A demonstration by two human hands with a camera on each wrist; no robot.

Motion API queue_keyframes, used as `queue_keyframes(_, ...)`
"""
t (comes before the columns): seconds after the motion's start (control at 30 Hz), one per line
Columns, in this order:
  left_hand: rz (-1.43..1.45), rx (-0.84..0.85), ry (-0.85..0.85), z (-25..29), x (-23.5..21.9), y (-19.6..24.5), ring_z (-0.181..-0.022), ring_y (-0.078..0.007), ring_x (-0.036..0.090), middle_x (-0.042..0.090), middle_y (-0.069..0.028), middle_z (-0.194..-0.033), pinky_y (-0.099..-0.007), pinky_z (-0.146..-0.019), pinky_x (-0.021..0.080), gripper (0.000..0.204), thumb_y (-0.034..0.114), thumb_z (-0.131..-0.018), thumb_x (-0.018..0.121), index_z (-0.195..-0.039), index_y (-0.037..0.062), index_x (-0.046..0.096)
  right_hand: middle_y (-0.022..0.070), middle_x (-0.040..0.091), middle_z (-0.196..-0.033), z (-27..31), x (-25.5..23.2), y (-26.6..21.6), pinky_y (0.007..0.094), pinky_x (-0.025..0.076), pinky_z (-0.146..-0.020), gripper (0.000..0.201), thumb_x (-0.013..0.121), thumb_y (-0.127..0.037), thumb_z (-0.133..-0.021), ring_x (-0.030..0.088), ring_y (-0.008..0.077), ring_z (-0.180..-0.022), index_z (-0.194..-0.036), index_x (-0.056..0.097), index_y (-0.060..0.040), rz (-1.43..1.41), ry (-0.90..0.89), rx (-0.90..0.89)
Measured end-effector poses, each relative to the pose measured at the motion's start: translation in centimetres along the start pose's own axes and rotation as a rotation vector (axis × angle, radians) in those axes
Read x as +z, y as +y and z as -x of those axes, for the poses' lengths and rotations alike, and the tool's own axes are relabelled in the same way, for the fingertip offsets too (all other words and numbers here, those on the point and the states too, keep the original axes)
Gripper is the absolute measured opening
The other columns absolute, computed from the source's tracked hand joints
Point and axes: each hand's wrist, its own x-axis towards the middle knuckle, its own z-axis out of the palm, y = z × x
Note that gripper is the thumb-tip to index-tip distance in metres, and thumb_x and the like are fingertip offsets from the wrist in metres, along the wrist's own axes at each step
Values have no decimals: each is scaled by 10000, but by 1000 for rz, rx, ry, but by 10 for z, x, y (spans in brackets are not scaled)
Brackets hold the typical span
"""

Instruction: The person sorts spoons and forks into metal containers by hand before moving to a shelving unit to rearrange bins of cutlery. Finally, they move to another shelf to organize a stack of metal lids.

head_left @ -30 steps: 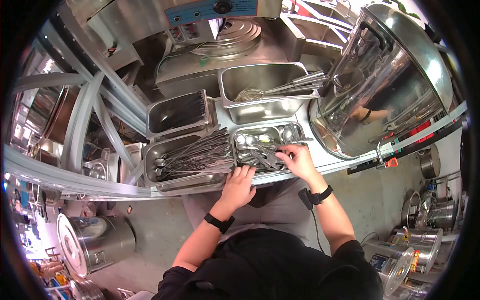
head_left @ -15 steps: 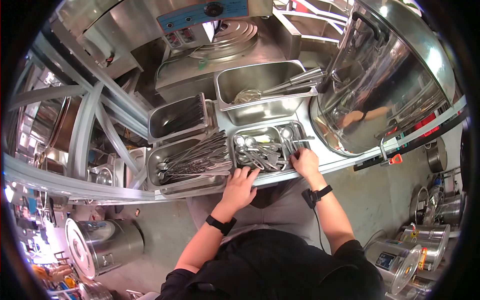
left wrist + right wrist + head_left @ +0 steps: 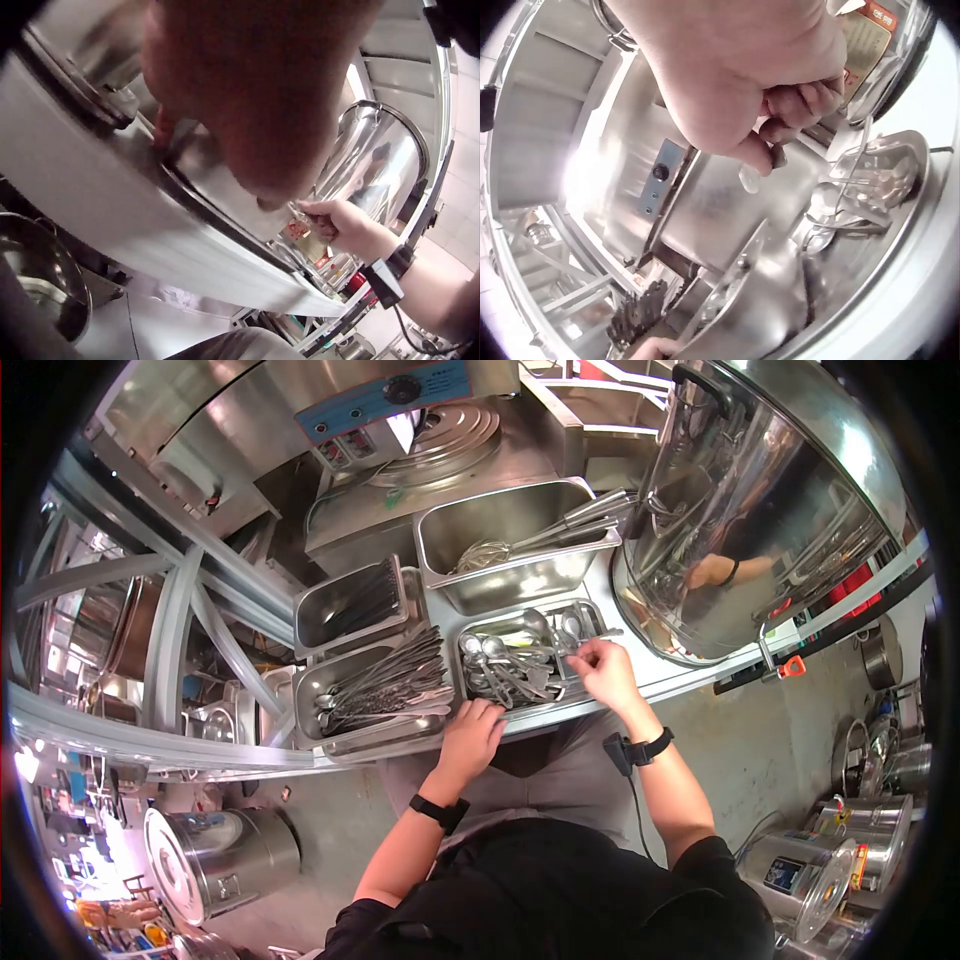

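Note:
My right hand (image 3: 608, 672) is over the right-hand side of the two small metal pans, pinching a spoon (image 3: 748, 178) between thumb and curled fingers. The spoon's bowl shows beside the thumb in the right wrist view. Jumbled spoons and other cutlery (image 3: 510, 668) fill the left small pan; a few more spoons (image 3: 571, 622) lie in the narrow pan to its right. My left hand (image 3: 472, 738) rests its relaxed fingers at the front edge, by the left small pan's corner. In the left wrist view its forearm and palm cover much of the scene.
To the left, a pan holds a heap of long-handled cutlery (image 3: 390, 685), with dark chopstick-like sticks (image 3: 368, 600) in another behind it. A deep pan (image 3: 520, 585) with whisks (image 3: 560, 530) stands at the back. A tall steel pot (image 3: 740, 520) is at the right.
My right hand has moved from the left small pan to the right-hand one, then lifted slightly with the spoon. The left hand stays at the front edge, its fingers drawn back a little.

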Motion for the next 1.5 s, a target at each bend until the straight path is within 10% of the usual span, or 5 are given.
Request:
queue_keyframes(0.73,75,59,135,-4,3,-5,-834,-290,680,679,-64,-915,-404,-728,545,154,150,-910,760,-1044,86,799,176,767,-859,6,2,51,483,585,-813,256,793,-277,-869,748,383,-873,-981,773,-47,510,63,120)
queue_keyframes(1.5,114,27,126,-2,4,-7,-868,-300,681,693,-75,-955,-418,-756,547,173,174,-925,756,-1062,77,801,184,759,-870,-4,21,-36,474,584,-773,178,752,-200,-898,745,380,-851,-1018,779,-70,283,-13,-103)
